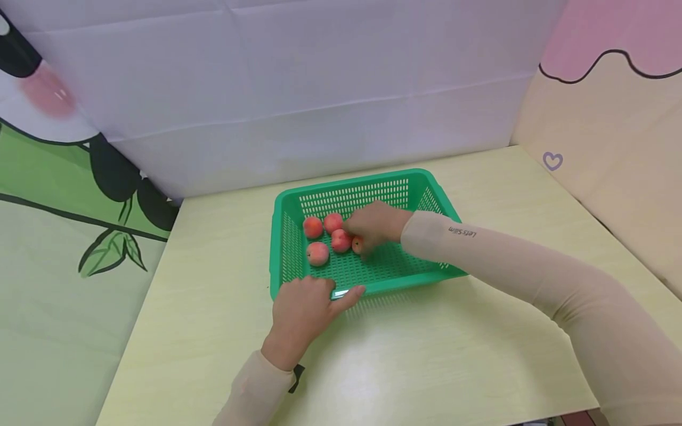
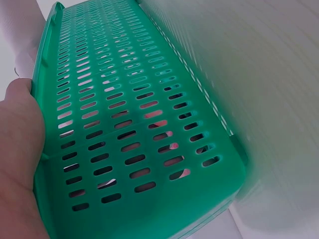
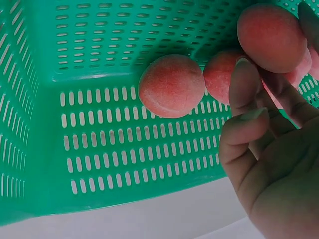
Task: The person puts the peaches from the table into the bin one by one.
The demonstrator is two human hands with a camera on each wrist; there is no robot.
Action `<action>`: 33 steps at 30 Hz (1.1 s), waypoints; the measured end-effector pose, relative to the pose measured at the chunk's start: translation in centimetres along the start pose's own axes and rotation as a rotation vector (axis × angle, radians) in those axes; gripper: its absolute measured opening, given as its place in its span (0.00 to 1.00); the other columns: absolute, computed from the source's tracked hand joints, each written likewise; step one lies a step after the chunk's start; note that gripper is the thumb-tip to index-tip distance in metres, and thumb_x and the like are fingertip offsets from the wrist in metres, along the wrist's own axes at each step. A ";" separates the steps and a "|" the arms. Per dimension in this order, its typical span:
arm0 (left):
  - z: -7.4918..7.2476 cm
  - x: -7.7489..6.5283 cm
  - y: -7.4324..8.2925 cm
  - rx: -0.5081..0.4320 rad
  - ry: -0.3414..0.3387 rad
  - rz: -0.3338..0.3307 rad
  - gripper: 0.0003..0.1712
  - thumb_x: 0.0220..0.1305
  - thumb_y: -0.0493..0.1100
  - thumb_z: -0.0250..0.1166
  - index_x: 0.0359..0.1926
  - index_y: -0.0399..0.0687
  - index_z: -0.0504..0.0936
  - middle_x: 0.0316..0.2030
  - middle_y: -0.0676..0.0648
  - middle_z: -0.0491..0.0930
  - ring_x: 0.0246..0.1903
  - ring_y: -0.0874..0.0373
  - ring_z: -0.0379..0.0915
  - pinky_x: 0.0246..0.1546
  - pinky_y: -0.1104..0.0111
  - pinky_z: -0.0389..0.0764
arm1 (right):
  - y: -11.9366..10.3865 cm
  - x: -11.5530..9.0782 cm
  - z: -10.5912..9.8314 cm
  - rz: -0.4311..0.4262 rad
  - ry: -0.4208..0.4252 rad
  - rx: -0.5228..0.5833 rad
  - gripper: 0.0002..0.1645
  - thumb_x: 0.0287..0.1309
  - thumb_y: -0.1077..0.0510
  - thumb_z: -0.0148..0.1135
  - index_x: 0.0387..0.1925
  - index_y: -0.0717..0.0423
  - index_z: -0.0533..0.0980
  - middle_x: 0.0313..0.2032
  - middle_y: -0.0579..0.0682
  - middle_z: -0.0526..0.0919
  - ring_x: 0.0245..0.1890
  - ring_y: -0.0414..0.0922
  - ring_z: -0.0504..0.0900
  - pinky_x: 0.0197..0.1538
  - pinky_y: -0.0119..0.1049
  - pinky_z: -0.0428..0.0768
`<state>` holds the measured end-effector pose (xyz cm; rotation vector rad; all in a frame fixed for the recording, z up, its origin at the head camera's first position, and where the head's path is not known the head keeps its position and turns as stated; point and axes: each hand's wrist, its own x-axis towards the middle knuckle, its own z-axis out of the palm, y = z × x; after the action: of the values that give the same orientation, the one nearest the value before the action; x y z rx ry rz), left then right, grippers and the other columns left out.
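A green plastic basket (image 1: 410, 284) with slotted sides stands on the table, several red-pink peaches inside it, mostly in its left half. At the near rim, toward the left corner, my left hand (image 1: 305, 307) grips the basket, thumb lying along the edge; its fingertips are hidden. Seen from the left wrist, that hand (image 2: 20, 154) is against the rim. My right hand (image 1: 373, 225) reaches into the basket and holds a peach (image 3: 271, 37) between thumb and fingers. Below and beside it lie a peach (image 3: 172, 85) and another peach (image 3: 219, 77) on the slotted floor.
The basket rests on a pale wood-look table (image 1: 202, 331). Behind it hangs a whitish cloth backdrop (image 1: 319, 89), with a beige printed panel (image 1: 613, 154) at the right and a green printed panel (image 1: 53, 266) at the left. The right forearm crosses the basket's right side.
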<state>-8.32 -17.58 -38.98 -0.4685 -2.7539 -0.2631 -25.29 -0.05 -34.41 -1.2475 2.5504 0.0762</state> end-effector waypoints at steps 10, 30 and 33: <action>-0.1 0.0 0.0 -0.004 -0.011 -0.013 0.42 0.67 0.73 0.64 0.12 0.55 0.57 0.11 0.58 0.45 0.11 0.62 0.44 0.14 0.70 0.44 | 0.0 0.0 0.2 0.000 0.020 -0.058 0.15 0.58 0.51 0.76 0.41 0.50 0.78 0.33 0.45 0.78 0.30 0.44 0.72 0.36 0.40 0.75; 0.0 0.0 -0.1 0.017 -0.006 0.001 0.42 0.66 0.74 0.65 0.11 0.55 0.57 0.11 0.58 0.44 0.10 0.62 0.44 0.13 0.70 0.45 | 1.4 -3.7 -3.0 0.087 0.077 0.031 0.26 0.57 0.40 0.81 0.48 0.49 0.80 0.41 0.46 0.84 0.39 0.45 0.80 0.41 0.45 0.81; 0.0 0.0 0.0 0.021 -0.002 0.004 0.42 0.66 0.74 0.64 0.11 0.56 0.57 0.11 0.58 0.44 0.10 0.62 0.44 0.13 0.70 0.45 | 2.0 -5.3 -4.1 0.110 0.128 0.026 0.26 0.61 0.39 0.77 0.52 0.48 0.81 0.48 0.46 0.86 0.46 0.46 0.83 0.46 0.48 0.83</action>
<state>-8.32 -17.63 -39.00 -0.4691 -2.7543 -0.2330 -24.77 4.51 -29.11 -1.1359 2.7200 -0.0138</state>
